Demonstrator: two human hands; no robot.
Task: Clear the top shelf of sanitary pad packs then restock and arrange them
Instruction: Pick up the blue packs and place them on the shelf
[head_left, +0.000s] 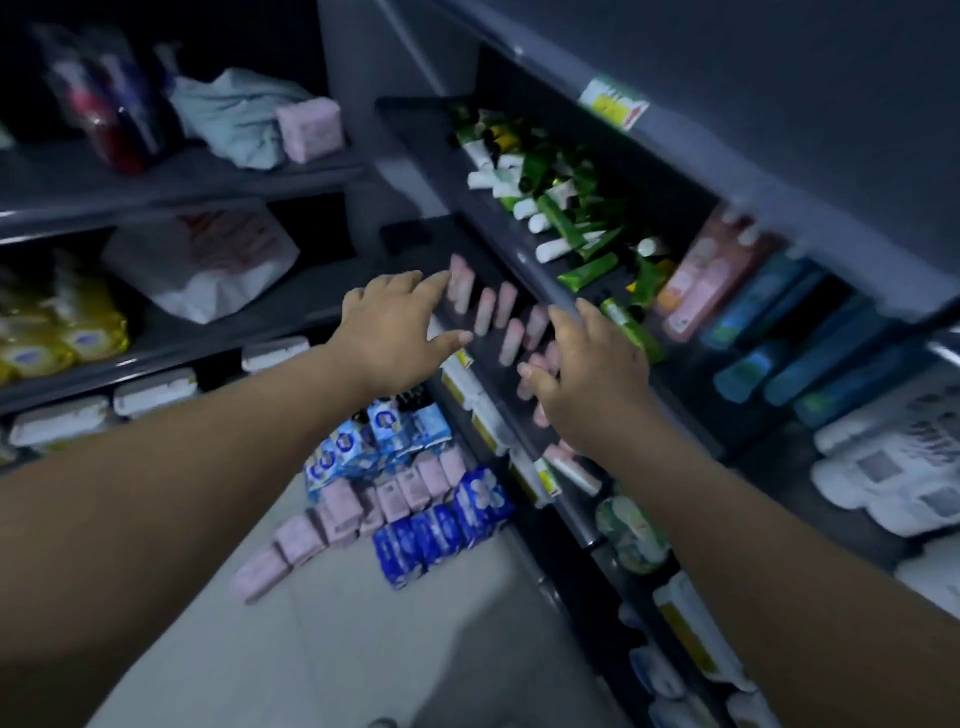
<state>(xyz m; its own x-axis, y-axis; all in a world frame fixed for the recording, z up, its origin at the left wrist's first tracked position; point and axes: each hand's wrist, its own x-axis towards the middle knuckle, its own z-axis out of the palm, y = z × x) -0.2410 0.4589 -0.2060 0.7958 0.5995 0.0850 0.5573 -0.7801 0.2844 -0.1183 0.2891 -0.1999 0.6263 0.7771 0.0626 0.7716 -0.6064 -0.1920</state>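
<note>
Several pink sanitary pad packs (506, 312) stand upright and spaced apart on a dark shelf (545, 291) in front of me. My left hand (397, 327) reaches over the shelf's left end, fingers spread, fingertips at the leftmost pink pack (458, 283). My right hand (587, 374) hovers open over the packs to the right and hides some of them. Neither hand grips anything. On the floor below lie rows of pink packs (358, 512), dark blue packs (441, 530) and light blue packs (374, 441).
Above the pink packs, a shelf holds green and white tubes (561, 208), pink boxes and blue bottles (795, 332). A left shelving unit carries a cloth (234, 114), one pink pack (309, 127), a plastic bag (208, 260) and yellow packs (62, 332). White wrapped packs (893, 462) sit at right.
</note>
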